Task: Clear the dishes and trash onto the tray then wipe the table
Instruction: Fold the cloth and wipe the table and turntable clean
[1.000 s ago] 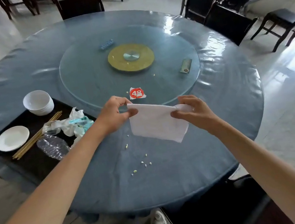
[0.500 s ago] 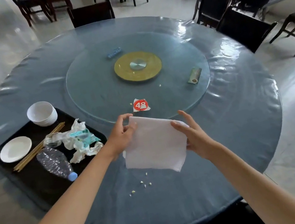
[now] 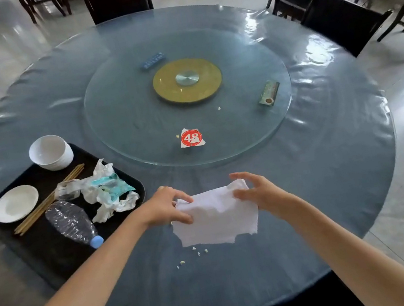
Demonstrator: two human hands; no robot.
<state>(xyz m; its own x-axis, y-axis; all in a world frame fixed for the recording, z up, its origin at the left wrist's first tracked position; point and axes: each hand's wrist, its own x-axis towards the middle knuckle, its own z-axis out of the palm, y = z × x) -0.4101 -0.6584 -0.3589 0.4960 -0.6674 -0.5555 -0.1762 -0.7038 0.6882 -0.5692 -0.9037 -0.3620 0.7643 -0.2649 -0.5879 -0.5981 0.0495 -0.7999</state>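
A white cloth (image 3: pixel 216 217) lies on the near part of the round blue table (image 3: pixel 330 151). My left hand (image 3: pixel 163 208) pinches its left edge. My right hand (image 3: pixel 259 191) touches its upper right corner with the fingers spread. A few crumbs (image 3: pixel 197 254) sit just below the cloth. On the left, a black tray (image 3: pixel 48 250) holds a white bowl (image 3: pixel 51 152), a small white plate (image 3: pixel 15 203), chopsticks (image 3: pixel 47 200), a crushed plastic bottle (image 3: pixel 73 224) and crumpled wrappers and tissue (image 3: pixel 110 193).
A glass turntable (image 3: pixel 137 126) fills the table's middle, with a yellow hub (image 3: pixel 186 80), a red "48" tag (image 3: pixel 191 138), a blue packet (image 3: pixel 152 60) and a green packet (image 3: pixel 269 93) on it. Dark chairs (image 3: pixel 333 19) ring the far and right sides.
Both hands have lowered the cloth from the air onto the table and drawn it nearer to me. My right hand's fingers have loosened on it.
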